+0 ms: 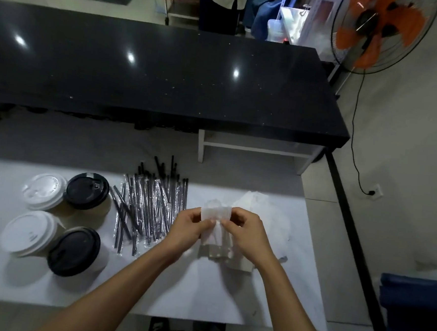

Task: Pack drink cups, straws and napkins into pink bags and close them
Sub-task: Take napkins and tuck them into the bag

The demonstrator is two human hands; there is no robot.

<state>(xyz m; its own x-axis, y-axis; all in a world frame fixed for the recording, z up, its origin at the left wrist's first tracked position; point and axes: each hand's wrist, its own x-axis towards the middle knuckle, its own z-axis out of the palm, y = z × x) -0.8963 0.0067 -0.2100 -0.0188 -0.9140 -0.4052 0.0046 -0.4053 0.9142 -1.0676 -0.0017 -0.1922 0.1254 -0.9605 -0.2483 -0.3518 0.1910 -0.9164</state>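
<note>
Both hands met above the white table (43, 287), just in front of the loose napkin pile (261, 208). The left hand (188, 228) and the right hand (245, 233) each pinched one white napkin (215, 214) by its upper corners, apparently to peel or fold a single sheet free of the stack before packing. The wrapped black straws (150, 207) lay fanned just left of the hands, within easy reach for the next pick. Further left stood four lidded cups, two with white lids (44, 191) and two with black lids (85, 190), grouped close together, probably staged as sets. No pink bag could be seen, so packing seemed barely begun. Behind the table ran a black counter (166, 81).
</note>
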